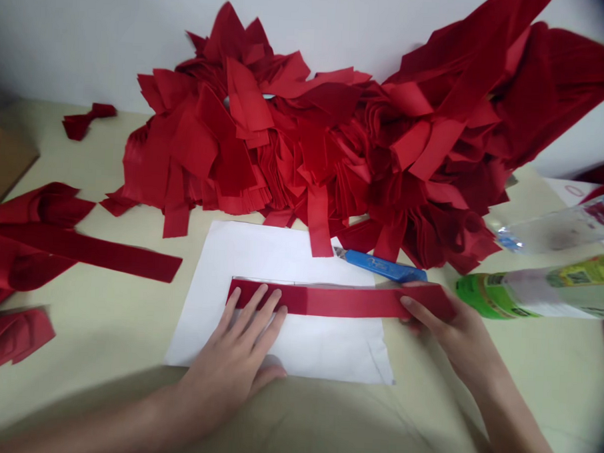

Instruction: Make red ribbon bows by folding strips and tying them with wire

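Observation:
A long red fabric strip (346, 300) lies across a white paper sheet (321, 351) on the pale table. My left hand (239, 354) rests flat on the sheet, its stretched fingers pressing the strip's left end. My right hand (450, 336) is at the strip's right end, fingers curled around it just past the paper's edge. A blue utility knife (380, 265) lies just behind the strip.
A large heap of red fabric strips (336, 141) fills the back of the table against the white wall. More red pieces (56, 242) lie at the left. Two plastic bottles (539, 290) lie on their sides at the right. A brown board (2, 163) sits far left.

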{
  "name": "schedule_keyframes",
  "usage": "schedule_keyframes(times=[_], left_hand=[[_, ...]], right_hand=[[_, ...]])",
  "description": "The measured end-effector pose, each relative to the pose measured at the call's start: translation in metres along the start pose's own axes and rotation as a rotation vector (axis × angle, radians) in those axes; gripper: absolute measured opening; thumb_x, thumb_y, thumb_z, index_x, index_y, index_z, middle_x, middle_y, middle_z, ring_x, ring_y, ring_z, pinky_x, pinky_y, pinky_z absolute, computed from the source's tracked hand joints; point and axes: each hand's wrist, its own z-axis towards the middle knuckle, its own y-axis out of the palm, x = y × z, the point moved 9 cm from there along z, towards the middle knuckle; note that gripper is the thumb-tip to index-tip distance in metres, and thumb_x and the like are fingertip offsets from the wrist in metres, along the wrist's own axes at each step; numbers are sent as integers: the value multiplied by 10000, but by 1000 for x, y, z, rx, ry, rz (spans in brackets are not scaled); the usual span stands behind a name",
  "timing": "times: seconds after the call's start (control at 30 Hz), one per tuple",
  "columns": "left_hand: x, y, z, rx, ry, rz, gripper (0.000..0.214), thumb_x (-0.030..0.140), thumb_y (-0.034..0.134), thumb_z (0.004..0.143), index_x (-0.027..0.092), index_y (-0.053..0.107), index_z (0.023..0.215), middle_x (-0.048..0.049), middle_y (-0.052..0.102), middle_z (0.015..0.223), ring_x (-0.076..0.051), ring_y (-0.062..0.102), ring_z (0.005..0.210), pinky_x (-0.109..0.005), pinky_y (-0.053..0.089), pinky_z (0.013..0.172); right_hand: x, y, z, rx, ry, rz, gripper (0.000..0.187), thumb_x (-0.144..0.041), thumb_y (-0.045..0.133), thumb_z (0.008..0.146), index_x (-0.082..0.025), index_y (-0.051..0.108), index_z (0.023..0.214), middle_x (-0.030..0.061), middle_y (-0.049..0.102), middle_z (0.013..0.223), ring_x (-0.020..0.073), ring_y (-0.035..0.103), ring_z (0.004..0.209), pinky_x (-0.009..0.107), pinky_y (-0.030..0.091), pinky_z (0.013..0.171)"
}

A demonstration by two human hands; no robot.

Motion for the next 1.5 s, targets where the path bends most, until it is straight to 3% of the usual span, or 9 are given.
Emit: schedule_keyframes(times=[0.37, 0.57, 1.17, 1.37, 1.43, 1.5], left_hand=[[-1, 3, -2, -23, -9, -1, 640, 540, 351, 896, 119, 356, 1378, -123, 346, 1463, -313, 277, 1348, -524, 187, 1095], [-3, 3, -2, -24, -22, -56, 632, 524, 351, 902, 131, 323, 1396, -112, 346, 1465, -302, 265, 1356, -520, 192, 1098], [-5, -1, 0, -38, -8, -57, 626, 524, 360, 900, 121, 353, 1379, -129, 358, 1455, -315, 268, 1353, -540, 149, 1108], [-3, 2, -1, -55, 16, -29, 641, 539, 342, 900, 121, 341, 1386, -130, 350, 1459, -321, 249, 1358, -554, 136, 1103], [-3, 2, -1, -51, 17, -36, 640, 536, 346, 900, 118, 346, 1384, -135, 356, 1456, -324, 251, 1357, -558, 137, 1102], [-3, 1, 0, -43, 17, -34, 636, 527, 349, 902, 114, 346, 1385, -140, 355, 1455, -326, 253, 1356, -563, 138, 1100]], right_hand=[[-1, -2, 0, 38, -20, -44, 376, -480, 664, 711, -192, 611, 946, -40, 494, 482, 111, 438, 452, 222, 368, 427], [2, -6, -2, 55, -13, 23, 391, -477, 677, 705, -219, 608, 991, -30, 518, 578, 96, 429, 483, 200, 349, 421], [-5, -3, -6, 51, 36, 85, 368, -443, 683, 686, -220, 623, 973, -26, 484, 545, 120, 420, 490, 239, 339, 438], [-33, -10, -12, 83, -92, 72, 272, -431, 643, 749, -231, 617, 932, -14, 490, 593, 114, 414, 508, 250, 338, 460], [-57, -2, -18, 53, -207, 8, 254, -422, 658, 738, -244, 609, 913, -11, 526, 645, 119, 455, 543, 237, 376, 483], [-88, 22, -26, -73, -388, -81, 261, -406, 663, 734, -253, 598, 935, 16, 600, 844, 140, 530, 648, 233, 425, 523]])
